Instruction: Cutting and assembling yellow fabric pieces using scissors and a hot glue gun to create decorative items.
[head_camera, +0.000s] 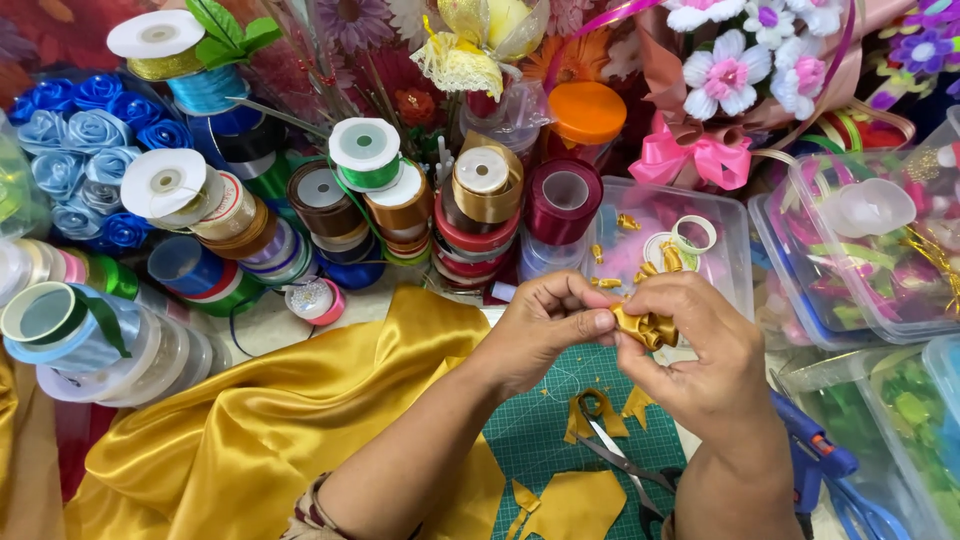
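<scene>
Both my hands meet over a green cutting mat (545, 430) and pinch one small golden ribbon flower (645, 327). My left hand (545, 330) grips its left side with thumb and fingers. My right hand (695, 355) curls around its right side. Under the hands lie scissors (620, 455) with yellow fabric scraps (575, 505) beside them. A large piece of golden satin cloth (270, 420) spreads to the left, under my left forearm.
Stacks of ribbon spools (400, 205) crowd the back. A clear box (690, 235) with small gold pieces sits behind the hands. More clear boxes (860, 250) stand at right. A blue glue gun (815, 455) lies by my right wrist. Blue fabric roses (85, 130) are far left.
</scene>
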